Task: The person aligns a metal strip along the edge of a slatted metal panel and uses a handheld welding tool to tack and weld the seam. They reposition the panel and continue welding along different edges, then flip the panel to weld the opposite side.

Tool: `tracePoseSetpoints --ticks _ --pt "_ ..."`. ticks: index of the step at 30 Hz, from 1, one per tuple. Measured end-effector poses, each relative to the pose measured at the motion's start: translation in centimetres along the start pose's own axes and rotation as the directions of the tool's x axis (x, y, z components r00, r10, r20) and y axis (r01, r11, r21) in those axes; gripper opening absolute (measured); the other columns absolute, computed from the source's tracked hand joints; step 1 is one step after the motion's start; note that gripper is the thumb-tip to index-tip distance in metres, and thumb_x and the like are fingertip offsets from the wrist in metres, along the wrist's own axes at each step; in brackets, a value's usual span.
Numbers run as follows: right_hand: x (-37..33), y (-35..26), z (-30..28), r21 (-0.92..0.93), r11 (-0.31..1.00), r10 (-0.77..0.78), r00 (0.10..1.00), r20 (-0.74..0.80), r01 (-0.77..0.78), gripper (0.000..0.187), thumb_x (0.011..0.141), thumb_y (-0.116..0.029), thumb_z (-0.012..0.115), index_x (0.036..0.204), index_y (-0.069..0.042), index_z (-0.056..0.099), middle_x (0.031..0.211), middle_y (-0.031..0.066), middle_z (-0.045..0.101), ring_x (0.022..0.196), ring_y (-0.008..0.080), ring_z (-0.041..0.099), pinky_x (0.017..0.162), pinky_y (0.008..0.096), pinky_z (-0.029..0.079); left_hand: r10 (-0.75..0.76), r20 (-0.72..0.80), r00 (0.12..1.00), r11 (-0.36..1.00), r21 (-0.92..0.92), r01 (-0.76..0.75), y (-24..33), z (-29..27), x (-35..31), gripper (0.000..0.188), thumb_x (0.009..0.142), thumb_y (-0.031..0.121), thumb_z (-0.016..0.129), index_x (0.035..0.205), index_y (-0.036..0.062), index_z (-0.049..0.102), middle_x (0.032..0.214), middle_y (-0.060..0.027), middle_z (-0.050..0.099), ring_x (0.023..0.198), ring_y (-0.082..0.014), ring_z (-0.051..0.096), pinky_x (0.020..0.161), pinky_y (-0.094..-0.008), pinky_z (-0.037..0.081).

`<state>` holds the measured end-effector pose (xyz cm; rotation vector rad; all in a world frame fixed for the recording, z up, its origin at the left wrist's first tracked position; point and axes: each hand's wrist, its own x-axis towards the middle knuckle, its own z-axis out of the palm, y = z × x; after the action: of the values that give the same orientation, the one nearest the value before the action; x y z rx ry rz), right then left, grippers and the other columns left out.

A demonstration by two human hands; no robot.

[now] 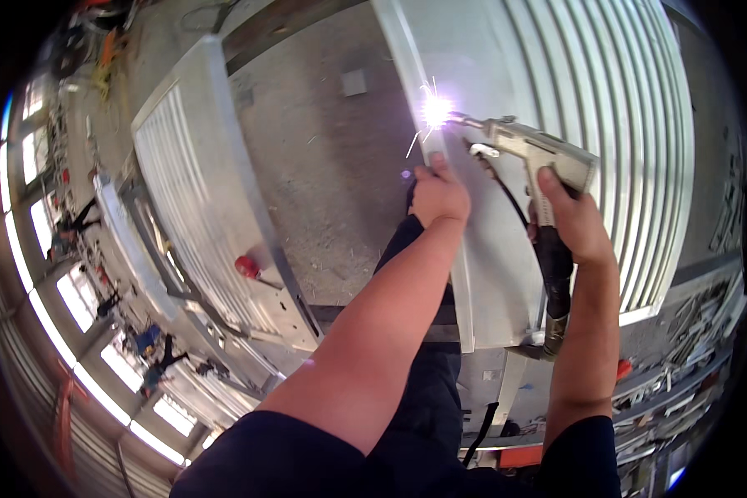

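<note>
A large pale metal panel (494, 274) with long raised ribs lies before me. My right hand (585, 228) is wrapped round the grip of a silver welding gun (548, 149), its nozzle pointing left. At the nozzle's tip a bright white-violet arc (436, 111) throws sparks on the panel's edge strip. Just below the arc, my left hand (440, 197) is closed round that edge; some of its fingers are hidden. A thin black cable (510, 195) hangs beside the gun, and a thicker dark hose (554, 266) runs down from its grip.
A second ribbed metal panel (183, 149) stands to the left, with a red round object (246, 266) on it. Between the panels shows a dusty brown surface (315, 158). Metal offcuts (672, 373) crowd the lower right. Other people (153, 378) are far left, near windows.
</note>
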<state>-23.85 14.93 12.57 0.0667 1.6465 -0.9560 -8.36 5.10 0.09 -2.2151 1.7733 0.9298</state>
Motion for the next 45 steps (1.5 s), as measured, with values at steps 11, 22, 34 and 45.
tracePoseSetpoints --ticks 11,22,34,45 --pt "-1.6 0.2 -0.1 0.083 0.995 -0.065 0.995 0.075 0.059 0.044 0.096 -0.044 0.064 0.094 -0.001 0.057 0.069 0.0050 0.055 0.052 0.0153 0.057 0.047 0.0312 0.047 0.042 -0.106 0.994 0.998 -0.036 -0.046 -0.8 0.7 -0.8 0.072 0.101 0.061 0.023 0.113 -0.0015 0.057 0.102 -0.0282 0.068 0.100 -0.0485 0.062 0.087 -0.0556 0.048" --pt "-2.5 0.3 -1.3 0.188 0.980 -0.076 0.995 0.071 0.061 0.042 0.096 -0.042 0.065 0.098 -0.001 0.059 0.069 0.0049 0.056 0.053 0.0147 0.057 0.050 0.0302 0.048 0.008 -0.016 1.000 0.996 -0.092 -0.009 0.2 -0.3 -1.6 0.074 0.102 0.060 0.021 0.115 -0.0047 0.056 0.109 -0.0273 0.066 0.102 -0.0470 0.062 0.087 -0.0536 0.048" --pt "-1.4 0.9 -0.3 0.214 0.973 -0.103 0.992 0.073 0.085 0.048 0.094 -0.051 0.064 0.093 -0.003 0.058 0.065 0.0072 0.059 0.051 0.0163 0.060 0.048 0.0295 0.049 0.079 -0.073 0.994 0.993 -0.076 -0.085 -0.1 -0.5 -1.8 0.081 0.100 0.065 0.018 0.115 -0.0063 0.053 0.104 -0.0290 0.067 0.099 -0.0491 0.062 0.084 -0.0561 0.049" --pt "-1.2 1.0 0.4 0.230 0.968 -0.113 0.992 0.050 0.099 0.044 0.097 -0.048 0.061 0.093 -0.004 0.058 0.065 0.0067 0.059 0.052 0.0160 0.059 0.049 0.0297 0.048 0.074 -0.080 0.994 0.995 -0.058 -0.079 -0.2 -0.3 -2.3 0.078 0.100 0.064 0.021 0.113 -0.0059 0.054 0.102 -0.0287 0.068 0.097 -0.0493 0.063 0.083 -0.0565 0.049"
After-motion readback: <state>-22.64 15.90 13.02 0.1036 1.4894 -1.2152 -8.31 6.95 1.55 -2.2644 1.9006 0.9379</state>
